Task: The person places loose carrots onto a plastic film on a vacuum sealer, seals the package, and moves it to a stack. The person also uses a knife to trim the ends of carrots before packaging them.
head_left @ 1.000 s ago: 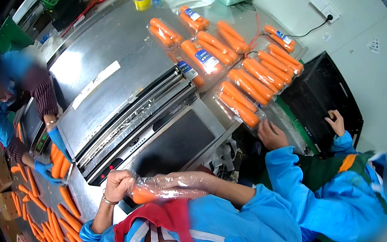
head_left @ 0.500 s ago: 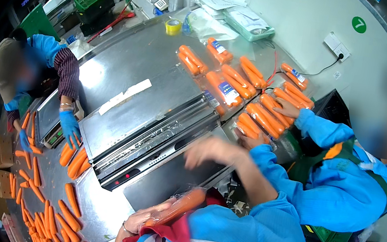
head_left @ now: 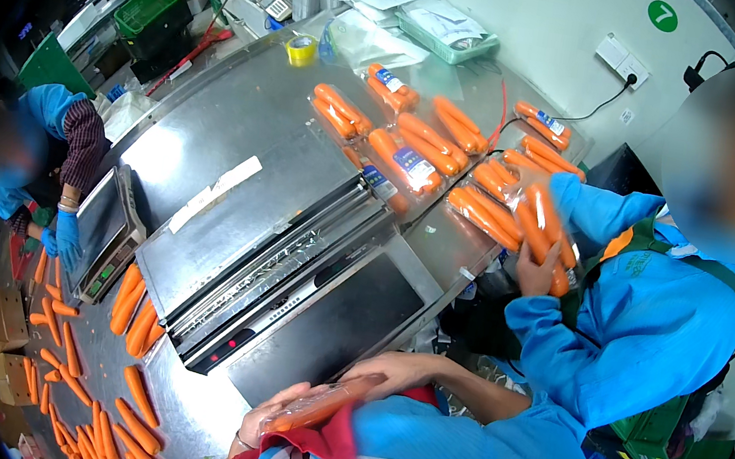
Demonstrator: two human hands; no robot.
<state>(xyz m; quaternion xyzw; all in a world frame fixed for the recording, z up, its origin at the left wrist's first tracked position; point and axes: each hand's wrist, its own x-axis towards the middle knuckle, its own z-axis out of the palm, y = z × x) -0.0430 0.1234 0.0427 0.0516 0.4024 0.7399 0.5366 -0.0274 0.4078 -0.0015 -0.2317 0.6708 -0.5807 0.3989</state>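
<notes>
Close to my chest lies a pack of carrots [head_left: 319, 410] in clear film. My left hand [head_left: 262, 415] grips its left end, fingers closed along its far side. Over the right end my right hand [head_left: 399, 369] is bent with its fingers on the film, so both hands hold the pack. Just beyond them is the wrapping machine [head_left: 332, 310], with a dark flat plate, a slot holding crumpled film and small red lights. To its left, several loose carrots [head_left: 136, 314] lie side by side on the steel table [head_left: 184, 378].
Several wrapped carrot packs [head_left: 428, 144] cover the table's far right. A co-worker's hand [head_left: 537, 269] holds another pack [head_left: 546, 232] there. At left, another co-worker's gloved hand [head_left: 67, 240] is beside a scale [head_left: 114, 239]. Loose carrots [head_left: 104, 437] are heaped lower left. Yellow tape [head_left: 300, 50] sits at the back.
My right hand has come down from above the machine onto the pack. The right co-worker has lifted a pack. The left co-worker's hands have drawn back from the carrots by the machine.
</notes>
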